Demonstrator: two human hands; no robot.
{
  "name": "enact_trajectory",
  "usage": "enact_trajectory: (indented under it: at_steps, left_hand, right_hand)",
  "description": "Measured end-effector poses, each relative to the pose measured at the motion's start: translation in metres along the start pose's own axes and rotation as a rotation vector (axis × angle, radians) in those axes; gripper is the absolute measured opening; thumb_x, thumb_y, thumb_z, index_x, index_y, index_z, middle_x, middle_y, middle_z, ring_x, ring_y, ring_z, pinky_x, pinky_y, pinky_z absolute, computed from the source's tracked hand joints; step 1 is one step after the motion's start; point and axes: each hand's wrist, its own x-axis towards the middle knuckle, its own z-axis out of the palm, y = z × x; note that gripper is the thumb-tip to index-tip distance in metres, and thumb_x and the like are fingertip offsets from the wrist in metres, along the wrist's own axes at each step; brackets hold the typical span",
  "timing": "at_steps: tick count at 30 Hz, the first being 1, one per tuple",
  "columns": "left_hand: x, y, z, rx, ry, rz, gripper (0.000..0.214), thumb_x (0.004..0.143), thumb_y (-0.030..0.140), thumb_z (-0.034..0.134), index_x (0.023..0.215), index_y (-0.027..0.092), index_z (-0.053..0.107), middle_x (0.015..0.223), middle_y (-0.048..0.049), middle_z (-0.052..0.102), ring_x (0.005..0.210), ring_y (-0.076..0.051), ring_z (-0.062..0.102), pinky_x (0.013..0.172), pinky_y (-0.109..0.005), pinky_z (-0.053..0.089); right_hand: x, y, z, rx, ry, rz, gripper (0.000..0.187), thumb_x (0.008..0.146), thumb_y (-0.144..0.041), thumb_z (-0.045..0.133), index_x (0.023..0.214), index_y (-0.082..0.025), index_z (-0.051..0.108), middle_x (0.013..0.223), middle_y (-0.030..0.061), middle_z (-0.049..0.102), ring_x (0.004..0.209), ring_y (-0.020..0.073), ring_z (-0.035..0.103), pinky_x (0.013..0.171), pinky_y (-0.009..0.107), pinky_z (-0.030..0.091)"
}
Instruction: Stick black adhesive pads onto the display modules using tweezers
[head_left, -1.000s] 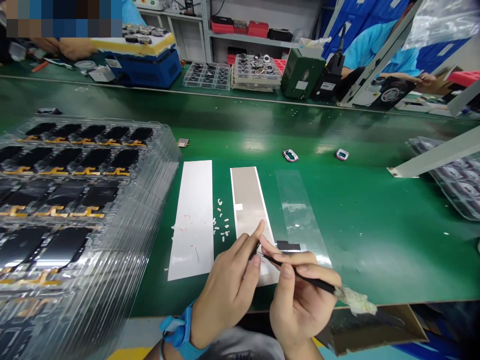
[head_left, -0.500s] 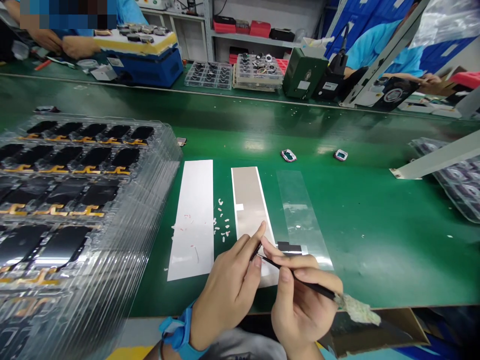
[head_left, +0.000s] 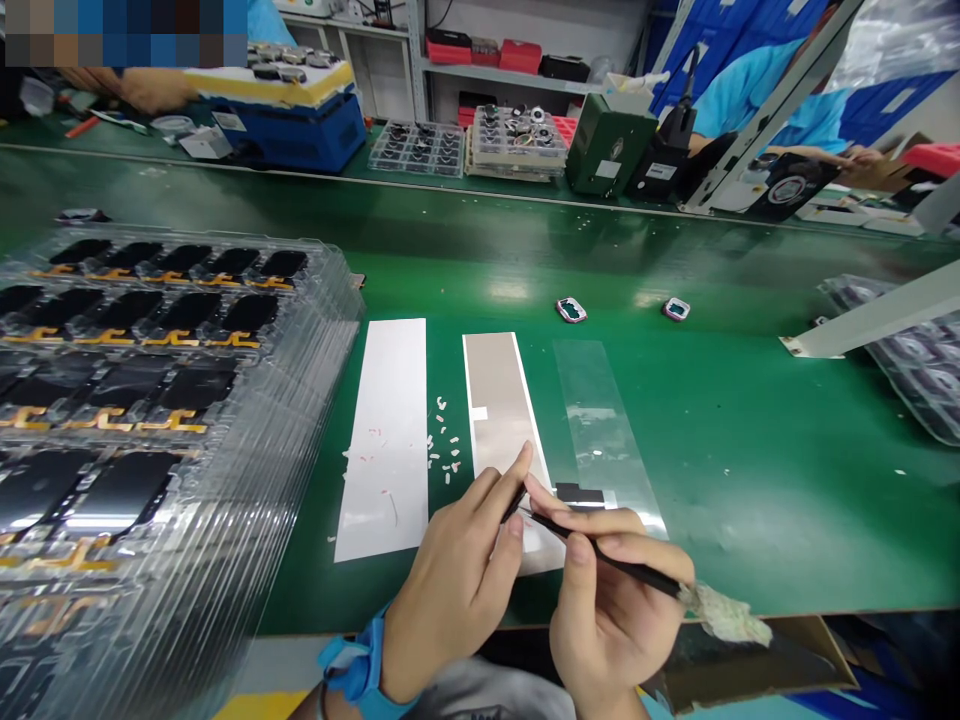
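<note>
– So, what is going on?
– Low in the middle, the right hand (head_left: pixel 609 612) grips black tweezers (head_left: pixel 624 566). The left hand (head_left: pixel 456 572) pinches a tiny dark bit (head_left: pixel 514 502) over the grey strip (head_left: pixel 497 410)

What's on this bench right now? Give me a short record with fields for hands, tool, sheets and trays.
Left hand: thumb and forefinger close at the tip of the tool; any hold unclear.
Right hand: grips the tool, a thin black rod with a wrapped rear end.
Sheets: white sheet, grey sheet, clear film, side by side on the green belt.
Trays: clear stack, left, holding black parts.
</note>
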Motion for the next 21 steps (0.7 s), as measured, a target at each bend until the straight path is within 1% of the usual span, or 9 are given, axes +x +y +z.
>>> enact_trajectory:
  at_steps: [4, 8, 11, 14, 18, 21]
  left_hand:
    - [0.0016, -0.0002, 0.0010, 0.036, -0.001, 0.002, 0.056, 0.105, 0.026, 0.029, 0.160, 0.032, 0.019, 0.136, -0.0093, 0.055, 0.106, -0.024, 0.061, 0.091, -0.041, 0.053]
    - [0.0019, 0.0003, 0.0010, 0.031, -0.007, -0.004, 0.056, 0.105, 0.025, 0.028, 0.160, 0.030, 0.018, 0.139, -0.0106, 0.052, 0.109, -0.024, 0.059, 0.092, -0.042, 0.053]
    - [0.0010, 0.0003, 0.0007, 0.011, -0.012, -0.019, 0.056, 0.105, 0.026, 0.028, 0.160, 0.028, 0.018, 0.130, -0.0107, 0.056, 0.100, -0.023, 0.060, 0.092, -0.043, 0.053]
    - [0.0003, -0.0004, 0.0008, -0.017, -0.015, -0.033, 0.055, 0.106, 0.028, 0.028, 0.160, 0.027, 0.019, 0.118, -0.0091, 0.059, 0.092, -0.022, 0.059, 0.091, -0.043, 0.053]
    - [-0.0002, -0.0009, 0.0014, -0.008, -0.010, -0.036, 0.054, 0.106, 0.028, 0.028, 0.160, 0.027, 0.021, 0.118, -0.0090, 0.059, 0.092, -0.022, 0.059, 0.095, -0.043, 0.051]
    - [-0.0005, -0.0002, 0.0014, 0.007, -0.015, -0.046, 0.054, 0.106, 0.028, 0.027, 0.160, 0.028, 0.020, 0.120, -0.0095, 0.059, 0.093, -0.022, 0.060, 0.092, -0.040, 0.052]
  right_hand:
    - [-0.0003, 0.0005, 0.0003, -0.020, 0.014, 0.017, 0.028, 0.090, 0.005, 0.052, 0.102, -0.021, 0.050, 0.089, 0.0018, 0.066, 0.085, 0.0140, 0.072, 0.081, 0.035, 0.067]
    - [-0.0016, 0.0006, 0.0009, 0.004, 0.043, 0.080, 0.024, 0.093, 0.002, 0.051, 0.100, -0.021, 0.050, 0.088, 0.0016, 0.065, 0.083, 0.0131, 0.072, 0.081, 0.034, 0.066]
    - [-0.0028, 0.0015, 0.0026, 0.076, 0.073, 0.132, 0.022, 0.095, 0.000, 0.049, 0.100, -0.021, 0.050, 0.088, 0.0018, 0.065, 0.084, 0.0131, 0.071, 0.081, 0.035, 0.066]
    - [-0.0033, 0.0030, 0.0044, 0.115, 0.092, 0.126, 0.022, 0.095, 0.000, 0.048, 0.102, -0.021, 0.050, 0.090, 0.0015, 0.065, 0.086, 0.0126, 0.073, 0.082, 0.033, 0.066]
    - [-0.0032, 0.0044, 0.0048, 0.098, 0.096, 0.128, 0.022, 0.096, -0.001, 0.048, 0.101, -0.021, 0.050, 0.090, 0.0011, 0.065, 0.086, 0.0132, 0.074, 0.081, 0.033, 0.066]
    - [-0.0034, 0.0048, 0.0041, 0.080, 0.099, 0.135, 0.022, 0.095, -0.001, 0.050, 0.101, -0.022, 0.050, 0.090, 0.0010, 0.064, 0.086, 0.0125, 0.073, 0.081, 0.032, 0.066]
